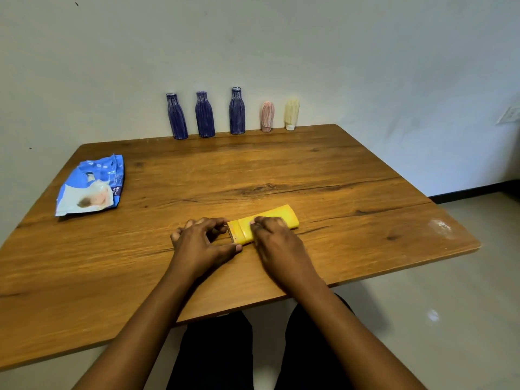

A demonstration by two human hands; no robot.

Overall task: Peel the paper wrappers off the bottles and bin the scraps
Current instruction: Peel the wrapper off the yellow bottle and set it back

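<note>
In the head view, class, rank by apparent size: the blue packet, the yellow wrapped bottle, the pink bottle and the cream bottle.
1. blue packet
2. yellow wrapped bottle, partly covered by the hands
3. pink bottle and cream bottle: alike, not ranked

The back-row pair stands farther away, so true sizes stay unsure.

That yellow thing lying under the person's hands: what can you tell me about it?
The yellow bottle lies on its side on the wooden table, near the front edge, its neck end pointing left. It is wrapped in smooth yellow paper, with a seam or fold near the neck. The right hand presses down on its middle; the left hand curls its fingers at the neck end, where a pale rim shows.
</note>
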